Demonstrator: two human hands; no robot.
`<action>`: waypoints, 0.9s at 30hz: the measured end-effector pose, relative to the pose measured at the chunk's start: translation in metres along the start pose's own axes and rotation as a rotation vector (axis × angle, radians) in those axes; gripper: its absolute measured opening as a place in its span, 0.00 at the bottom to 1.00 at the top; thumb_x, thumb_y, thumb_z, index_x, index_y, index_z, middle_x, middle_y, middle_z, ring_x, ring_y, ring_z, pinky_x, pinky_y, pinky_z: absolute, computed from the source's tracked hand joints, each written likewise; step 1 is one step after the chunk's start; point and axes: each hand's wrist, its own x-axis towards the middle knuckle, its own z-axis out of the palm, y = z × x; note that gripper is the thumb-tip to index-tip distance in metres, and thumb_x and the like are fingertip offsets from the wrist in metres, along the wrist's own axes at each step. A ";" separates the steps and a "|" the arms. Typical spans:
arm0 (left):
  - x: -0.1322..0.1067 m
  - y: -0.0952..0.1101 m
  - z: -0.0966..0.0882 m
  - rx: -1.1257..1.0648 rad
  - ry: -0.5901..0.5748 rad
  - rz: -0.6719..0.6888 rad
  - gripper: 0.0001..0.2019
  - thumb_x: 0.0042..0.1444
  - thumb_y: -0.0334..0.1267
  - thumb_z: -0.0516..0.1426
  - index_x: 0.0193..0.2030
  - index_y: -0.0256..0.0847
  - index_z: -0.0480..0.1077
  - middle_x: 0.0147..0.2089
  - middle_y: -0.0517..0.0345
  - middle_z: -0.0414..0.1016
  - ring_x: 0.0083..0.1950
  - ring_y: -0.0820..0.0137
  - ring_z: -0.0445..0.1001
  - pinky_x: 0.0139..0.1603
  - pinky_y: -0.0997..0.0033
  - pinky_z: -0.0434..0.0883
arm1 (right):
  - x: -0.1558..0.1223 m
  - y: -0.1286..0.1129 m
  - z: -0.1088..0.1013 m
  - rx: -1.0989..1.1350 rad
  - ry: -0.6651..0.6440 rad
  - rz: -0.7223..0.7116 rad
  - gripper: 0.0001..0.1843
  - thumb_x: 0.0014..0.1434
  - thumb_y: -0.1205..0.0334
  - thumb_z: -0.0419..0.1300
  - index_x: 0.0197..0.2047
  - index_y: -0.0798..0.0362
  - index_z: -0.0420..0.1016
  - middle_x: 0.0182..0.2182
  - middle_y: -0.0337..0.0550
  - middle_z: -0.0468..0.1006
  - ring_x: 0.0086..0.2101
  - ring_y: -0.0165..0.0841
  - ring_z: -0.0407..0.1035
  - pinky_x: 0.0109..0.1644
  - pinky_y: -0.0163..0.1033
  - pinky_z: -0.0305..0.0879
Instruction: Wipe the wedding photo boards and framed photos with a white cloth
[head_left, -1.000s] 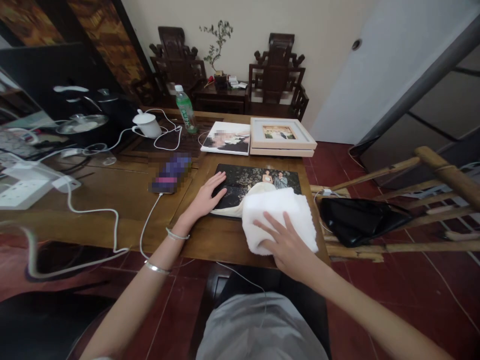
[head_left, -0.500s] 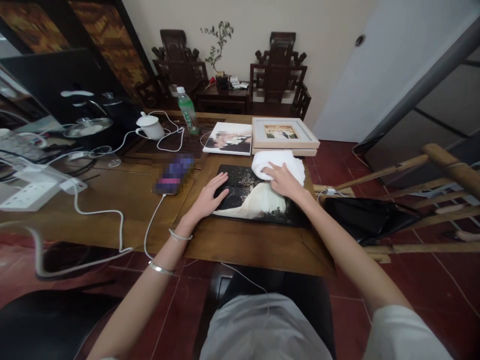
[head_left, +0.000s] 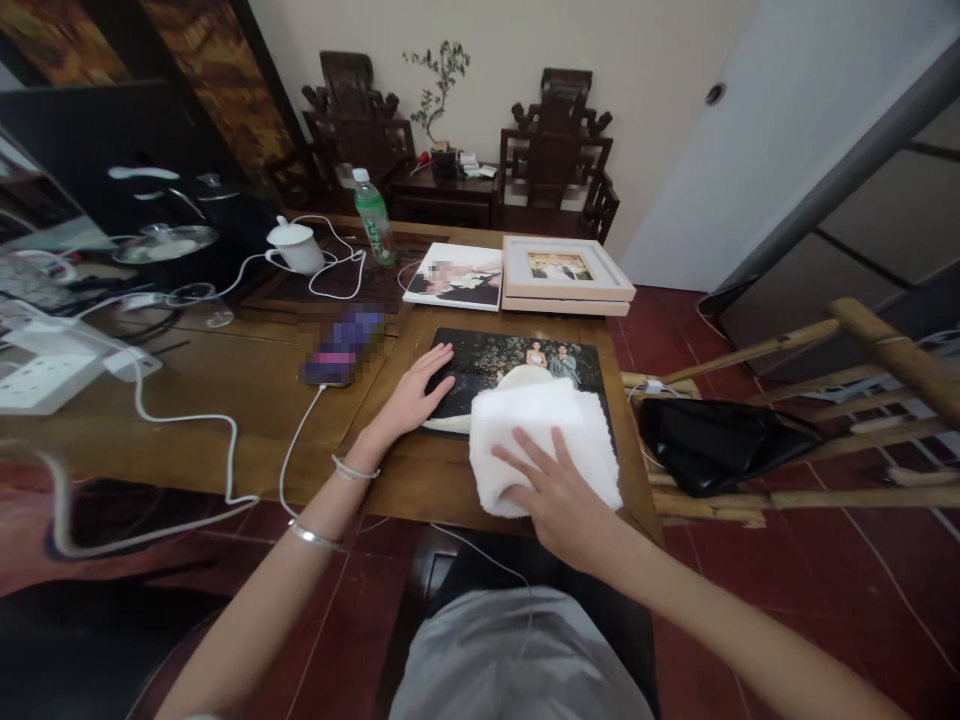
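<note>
Right now, the picture [head_left: 465,375] lies flat on the table [head_left: 435,490], with its long side going from left to right in front of the person. The white cloth [head_left: 525,408] covers the near right part of it and hangs past the near edge, over the table.

The left hand [head_left: 426,392] lies flat on the left end of the picture. It holds nothing. Its thumb is apart from its fingers, and it is well apart from the cloth.

The right hand [head_left: 559,495] is on top of the cloth, with its fingers spread out. Its thumb is down by a fold, so I cannot tell if it pinches the cloth or just pushes on it.

What matters most is this: the part of the picture that shows is ahead of the right hand, on the far side, and also off to its left. The right hand is at the near edge, closer to the body. The left hand is closest to the left end, and the right hand is closest to the near right part.

Past the far edge sit a white photo board [head_left: 457,280] and a stack of frames [head_left: 568,270], both apart from the picture.
</note>
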 end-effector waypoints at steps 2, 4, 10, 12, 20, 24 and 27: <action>0.000 0.000 0.000 0.002 -0.001 -0.007 0.26 0.64 0.51 0.49 0.63 0.39 0.64 0.68 0.46 0.61 0.70 0.60 0.56 0.70 0.49 0.54 | 0.006 0.004 -0.003 0.012 -0.007 -0.001 0.32 0.47 0.84 0.47 0.51 0.52 0.73 0.66 0.48 0.59 0.67 0.53 0.42 0.62 0.76 0.41; 0.000 0.000 -0.001 0.002 -0.003 -0.007 0.26 0.64 0.52 0.49 0.63 0.40 0.64 0.68 0.46 0.61 0.70 0.59 0.56 0.70 0.49 0.54 | 0.020 0.017 -0.008 0.014 0.005 0.013 0.33 0.47 0.84 0.46 0.53 0.53 0.73 0.65 0.50 0.61 0.67 0.51 0.44 0.62 0.75 0.42; 0.000 0.000 -0.002 -0.004 -0.004 -0.003 0.26 0.64 0.51 0.49 0.63 0.39 0.65 0.67 0.45 0.62 0.70 0.61 0.56 0.70 0.50 0.54 | 0.084 0.082 -0.021 0.006 0.078 0.188 0.33 0.49 0.81 0.47 0.57 0.55 0.69 0.59 0.59 0.69 0.65 0.48 0.49 0.63 0.70 0.45; 0.000 0.000 -0.002 -0.010 -0.010 0.001 0.26 0.64 0.50 0.49 0.63 0.38 0.64 0.68 0.45 0.61 0.70 0.61 0.56 0.70 0.51 0.54 | 0.102 0.103 -0.025 0.002 0.112 0.221 0.33 0.50 0.81 0.46 0.58 0.55 0.68 0.56 0.59 0.71 0.64 0.48 0.53 0.62 0.69 0.46; 0.000 0.000 -0.002 -0.019 -0.011 -0.010 0.26 0.64 0.51 0.49 0.64 0.40 0.64 0.68 0.47 0.61 0.71 0.60 0.55 0.70 0.50 0.53 | 0.110 0.105 -0.025 -0.031 0.138 0.276 0.33 0.51 0.81 0.46 0.58 0.55 0.68 0.53 0.58 0.73 0.62 0.51 0.55 0.61 0.70 0.47; 0.000 0.002 -0.001 -0.018 -0.002 -0.016 0.26 0.64 0.52 0.49 0.63 0.39 0.64 0.68 0.45 0.61 0.70 0.59 0.56 0.70 0.50 0.53 | 0.077 0.056 -0.014 -0.053 0.052 0.173 0.33 0.49 0.83 0.46 0.56 0.54 0.70 0.63 0.53 0.65 0.66 0.51 0.47 0.62 0.73 0.43; 0.000 0.003 -0.002 -0.014 -0.002 -0.008 0.27 0.65 0.51 0.49 0.63 0.36 0.64 0.67 0.44 0.61 0.70 0.59 0.56 0.70 0.52 0.53 | 0.047 0.018 -0.005 -0.050 0.007 0.084 0.31 0.52 0.82 0.47 0.55 0.52 0.71 0.66 0.49 0.60 0.67 0.53 0.43 0.63 0.75 0.40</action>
